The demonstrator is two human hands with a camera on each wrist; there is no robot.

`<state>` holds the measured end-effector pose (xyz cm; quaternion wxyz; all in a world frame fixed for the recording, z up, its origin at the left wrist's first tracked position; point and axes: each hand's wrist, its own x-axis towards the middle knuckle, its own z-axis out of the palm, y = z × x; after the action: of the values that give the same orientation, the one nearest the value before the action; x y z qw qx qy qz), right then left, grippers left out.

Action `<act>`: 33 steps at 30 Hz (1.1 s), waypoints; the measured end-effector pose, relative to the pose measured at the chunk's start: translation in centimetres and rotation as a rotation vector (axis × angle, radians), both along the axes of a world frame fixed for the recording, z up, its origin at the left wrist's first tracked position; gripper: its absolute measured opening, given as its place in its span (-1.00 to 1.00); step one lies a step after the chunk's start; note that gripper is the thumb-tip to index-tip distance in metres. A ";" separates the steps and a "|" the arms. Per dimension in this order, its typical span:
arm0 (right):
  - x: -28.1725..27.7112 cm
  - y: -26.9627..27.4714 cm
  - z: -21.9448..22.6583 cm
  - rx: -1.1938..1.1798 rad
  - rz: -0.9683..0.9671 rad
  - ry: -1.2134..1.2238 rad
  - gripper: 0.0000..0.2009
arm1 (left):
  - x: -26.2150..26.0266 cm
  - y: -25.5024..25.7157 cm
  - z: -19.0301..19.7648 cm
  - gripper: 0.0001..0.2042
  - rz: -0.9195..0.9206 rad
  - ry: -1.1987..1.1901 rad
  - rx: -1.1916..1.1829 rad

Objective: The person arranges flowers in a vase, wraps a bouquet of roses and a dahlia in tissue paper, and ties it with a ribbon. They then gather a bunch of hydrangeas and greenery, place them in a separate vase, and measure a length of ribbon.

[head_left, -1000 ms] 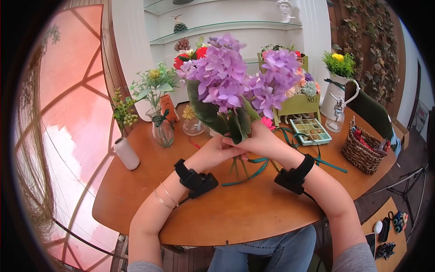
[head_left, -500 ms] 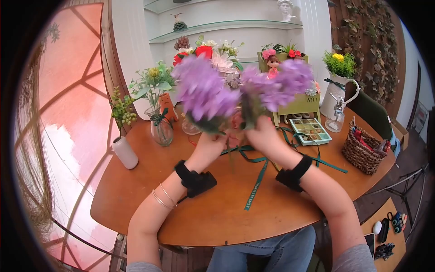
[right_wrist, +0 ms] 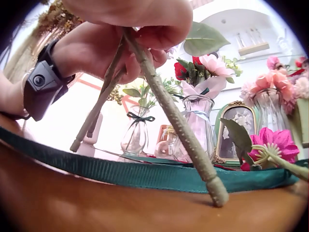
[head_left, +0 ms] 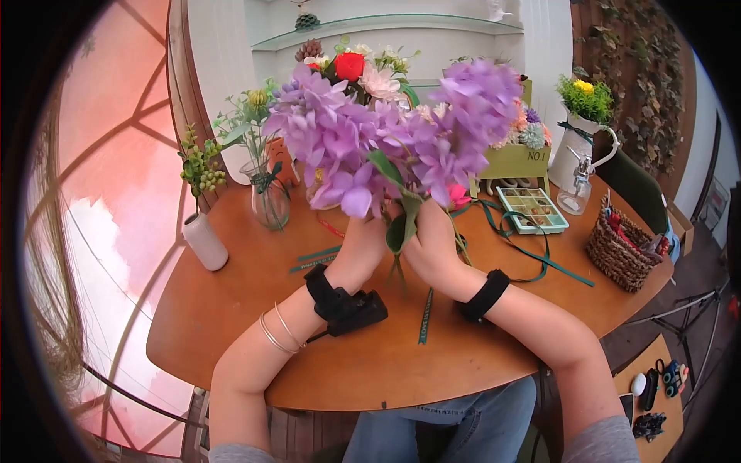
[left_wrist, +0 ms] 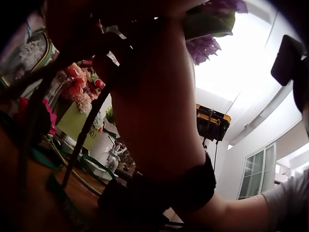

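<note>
Purple hydrangea flowers [head_left: 340, 127] with green leaves [head_left: 403, 220] stand upright above the table, held in both hands. My left hand [head_left: 363, 241] grips stems below the left blooms. Close beside it, my right hand [head_left: 431, 235] grips the stem under the right blooms [head_left: 471, 116], which are slightly blurred. In the right wrist view a thick knobbly stem [right_wrist: 176, 118] slants down from the right hand [right_wrist: 145, 17], its end close over the table. Thinner stems [right_wrist: 104, 99] cross behind it, near the left hand [right_wrist: 91, 48]. A dark green lettered ribbon [head_left: 426, 316] lies beneath.
Left on the table [head_left: 231, 332] are a white vase [head_left: 205, 243] and a glass vase [head_left: 270, 204]. To the right are a compartment box [head_left: 532, 210], a spray bottle [head_left: 573, 193] and a woven basket [head_left: 621, 251]. A magenta flower [head_left: 458, 196] lies behind the right hand.
The hands held the blooms close together, then drew two bunches apart in a blur. Now the blooms meet again, and another ribbon end shows left of the left wrist. The head view has tilted slightly.
</note>
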<state>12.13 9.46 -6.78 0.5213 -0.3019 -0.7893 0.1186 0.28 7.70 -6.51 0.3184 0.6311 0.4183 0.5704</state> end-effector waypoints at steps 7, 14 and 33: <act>-0.3 2.4 -3.7 0.411 0.095 -0.158 -0.61 | -0.9 -0.3 -2.3 -0.75 -0.055 -0.007 -0.051; 0.7 1.7 -2.7 0.642 0.033 -0.176 -0.66 | -0.6 -1.7 -2.3 -0.76 -0.118 -0.098 -0.124; -1.1 6.7 -4.4 0.420 0.276 0.224 -0.82 | 0.7 -1.2 1.7 -0.79 -0.058 -0.471 -0.091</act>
<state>11.07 16.13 -11.20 0.6354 -0.0616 -0.7678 0.0547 0.95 6.50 -4.86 0.4514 0.4775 0.3394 0.6730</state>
